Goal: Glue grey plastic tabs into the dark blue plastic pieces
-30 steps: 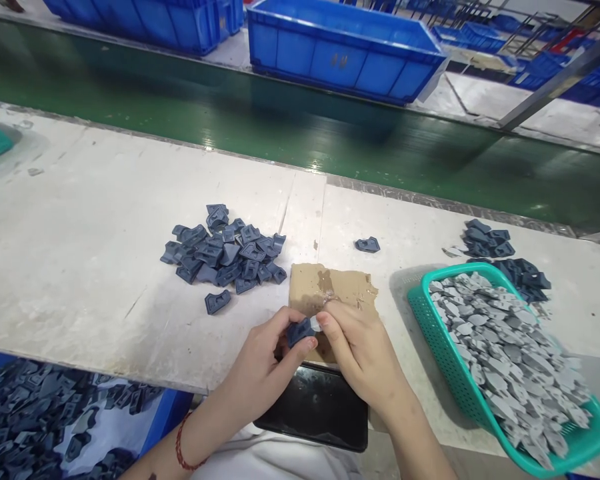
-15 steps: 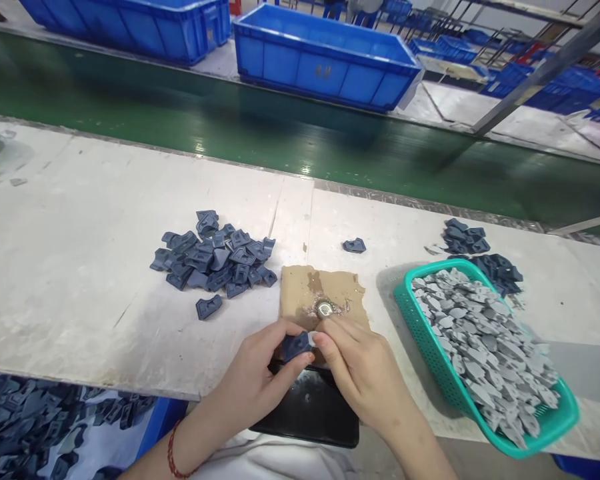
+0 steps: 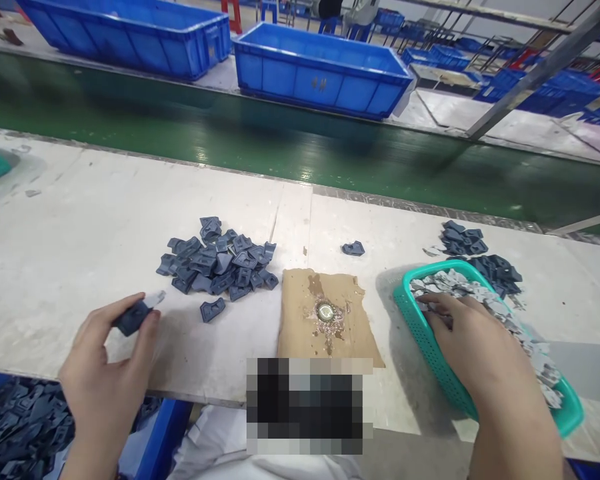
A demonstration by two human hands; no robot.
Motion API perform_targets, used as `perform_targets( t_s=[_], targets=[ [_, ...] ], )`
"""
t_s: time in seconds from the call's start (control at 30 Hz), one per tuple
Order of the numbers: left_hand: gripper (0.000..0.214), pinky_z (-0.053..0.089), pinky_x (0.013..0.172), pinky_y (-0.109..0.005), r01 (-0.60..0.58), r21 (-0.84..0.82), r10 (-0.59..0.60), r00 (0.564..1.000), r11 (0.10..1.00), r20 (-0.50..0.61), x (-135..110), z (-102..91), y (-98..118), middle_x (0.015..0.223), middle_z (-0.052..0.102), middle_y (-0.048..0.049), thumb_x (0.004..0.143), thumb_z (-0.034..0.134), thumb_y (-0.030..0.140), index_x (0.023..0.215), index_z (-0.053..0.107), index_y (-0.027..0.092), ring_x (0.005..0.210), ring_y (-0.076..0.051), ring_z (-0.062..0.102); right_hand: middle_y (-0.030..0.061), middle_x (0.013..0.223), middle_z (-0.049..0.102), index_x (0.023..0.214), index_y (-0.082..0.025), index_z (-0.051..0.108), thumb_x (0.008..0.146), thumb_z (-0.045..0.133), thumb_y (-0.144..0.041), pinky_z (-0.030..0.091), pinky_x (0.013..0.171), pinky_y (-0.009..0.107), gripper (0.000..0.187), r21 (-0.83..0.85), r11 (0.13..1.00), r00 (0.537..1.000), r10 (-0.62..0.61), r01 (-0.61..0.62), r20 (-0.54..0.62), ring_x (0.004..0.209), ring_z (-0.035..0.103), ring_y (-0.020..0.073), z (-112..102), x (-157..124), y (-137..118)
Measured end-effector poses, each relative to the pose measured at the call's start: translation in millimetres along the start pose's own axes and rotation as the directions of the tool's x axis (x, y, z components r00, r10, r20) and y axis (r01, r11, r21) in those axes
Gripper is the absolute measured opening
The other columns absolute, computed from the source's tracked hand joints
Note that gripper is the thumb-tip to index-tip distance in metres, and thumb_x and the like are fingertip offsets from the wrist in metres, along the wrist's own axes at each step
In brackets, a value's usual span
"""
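Dark piece (image 3: 131, 320) in left fingers (image 3: 145, 341), now farther left

Left hand (image 3: 103, 363) and right hand (image 3: 473, 343), well apart
The left pinches between thumb (image 3: 147, 340) and fingertips (image 3: 134, 299) at near left; the right forearm (image 3: 520, 423) slants in from near right, fingers (image 3: 440, 301) bent downward.

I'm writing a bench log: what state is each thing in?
Left hand: closed on dark piece.
Dark piece: held aloft, pale piece protruding.
Right hand: inside green basket; grip hidden.
Green basket: open, loaded with pale pieces.
Dark heap: loose, jumbled.
Cardboard: flat, stained, ragged-edged.
Middle blue crate: open-topped.
Lower-left blue bin: open, holding dark pieces.
Green belt: running or stopped, cannot tell.
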State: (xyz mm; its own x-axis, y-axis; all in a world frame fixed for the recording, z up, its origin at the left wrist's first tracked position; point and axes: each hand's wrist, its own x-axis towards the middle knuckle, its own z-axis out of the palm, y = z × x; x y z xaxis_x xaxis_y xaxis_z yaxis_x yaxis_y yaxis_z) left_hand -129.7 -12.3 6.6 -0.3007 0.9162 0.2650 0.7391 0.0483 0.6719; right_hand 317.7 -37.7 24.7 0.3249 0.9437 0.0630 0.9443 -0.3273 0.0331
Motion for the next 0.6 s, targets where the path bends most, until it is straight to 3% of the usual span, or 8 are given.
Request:
perform_targets(
  t_s=[0.07,0.13,0.2,0.27,0.37,0.47,0.53,0.6],
  targets=[
    [0.027,0.043,0.109,-0.049,0.012,0.178,-0.008,1.0,0.984,-0.022,8,-6.9,-13,0.124,0.065,0.0011,0.1,0.052,0.043,0.121,0.064,0.03,0.128,-0.036,0.058,0.0138,0.094,0.073,0.109,-0.027,0.078,0.093,0.052,-0.036,0.042,0.052,0.037,0.032,0.017,0.999,0.998,0.049,-0.05,0.04,0.07,0.065,0.0311,0,3,-3],
    [0.027,0.04,0.114,-0.055,-0.035,0.259,0.029,0.999,0.965,0.027,12,-10.7,-21,0.129,0.064,-0.0004,0.101,0.049,0.043,0.121,0.063,0.031,0.132,-0.039,0.056,0.013,0.098,0.073,0.111,-0.029,0.078,0.093,0.052,-0.042,0.043,0.054,0.038,0.035,0.042,0.994,0.99,0.093,-0.098,0.11,0.074,0.066,0.0324,-4,5,-6],
    [0.028,0.035,0.118,-0.062,-0.14,0.304,0.14,0.99,0.942,0.021,12,-11.2,-22,0.136,0.062,-0.0059,0.101,0.052,0.04,0.123,0.062,0.028,0.133,-0.04,0.056,0.0126,0.101,0.073,0.113,-0.03,0.077,0.094,0.048,-0.047,0.045,0.055,0.038,0.039,0.058,0.988,0.978,0.131,-0.143,0.164,0.077,0.067,0.0326,-8,5,-9],
    [0.027,0.04,0.114,-0.064,-0.256,0.295,0.266,0.964,0.921,0.006,10,-7.7,-17,0.134,0.064,-0.0109,0.1,0.056,0.037,0.123,0.063,0.024,0.128,-0.039,0.06,0.0128,0.101,0.072,0.109,-0.029,0.077,0.095,0.045,-0.05,0.045,0.056,0.038,0.041,0.075,0.983,0.973,0.15,-0.165,0.173,0.078,0.067,0.0322,-12,6,-10],
    [0.024,0.055,0.1,-0.051,-0.379,0.11,0.362,0.92,0.919,0.148,4,4.6,-2,0.123,0.067,-0.0099,0.099,0.06,0.036,0.119,0.065,0.022,0.117,-0.032,0.066,0.0126,0.095,0.072,0.091,-0.025,0.075,0.089,0.052,-0.056,0.045,0.056,0.039,0.039,0.149,0.97,0.979,0.181,-0.193,0.09,0.076,0.066,0.0317,-17,6,-11],
    [0.028,0.057,0.096,-0.044,-0.419,0.002,0.396,0.86,0.908,0.321,0,20.3,10,0.126,0.065,-0.0084,0.099,0.059,0.037,0.124,0.064,0.024,0.117,-0.029,0.065,0.0102,0.079,0.072,0.08,-0.024,0.071,0.08,0.064,-0.06,0.046,0.057,0.04,0.036,0.345,0.912,0.969,0.245,-0.219,-0.031,0.068,0.067,0.0306,-21,2,-15],
    [0.028,0.057,0.093,-0.041,-0.42,0.001,0.395,0.854,0.908,0.338,-1,28.1,13,0.126,0.066,-0.0086,0.1,0.057,0.036,0.125,0.064,0.023,0.114,-0.028,0.065,0.0083,0.074,0.073,0.081,-0.024,0.071,0.077,0.07,-0.061,0.049,0.063,0.041,0.036,0.487,0.856,0.96,0.257,-0.174,-0.108,0.07,0.07,0.0305,-24,-4,-22],
    [0.022,0.058,0.085,-0.035,-0.38,-0.021,0.366,0.875,0.925,0.316,-2,31.5,14,0.12,0.067,-0.0074,0.101,0.056,0.031,0.12,0.065,0.023,0.104,-0.024,0.068,0.007,0.081,0.075,0.088,-0.025,0.073,0.079,0.074,-0.059,0.053,0.072,0.041,0.035,0.614,0.785,0.958,0.23,-0.079,-0.172,0.077,0.072,0.0288,-26,-13,-34]
  ],
)
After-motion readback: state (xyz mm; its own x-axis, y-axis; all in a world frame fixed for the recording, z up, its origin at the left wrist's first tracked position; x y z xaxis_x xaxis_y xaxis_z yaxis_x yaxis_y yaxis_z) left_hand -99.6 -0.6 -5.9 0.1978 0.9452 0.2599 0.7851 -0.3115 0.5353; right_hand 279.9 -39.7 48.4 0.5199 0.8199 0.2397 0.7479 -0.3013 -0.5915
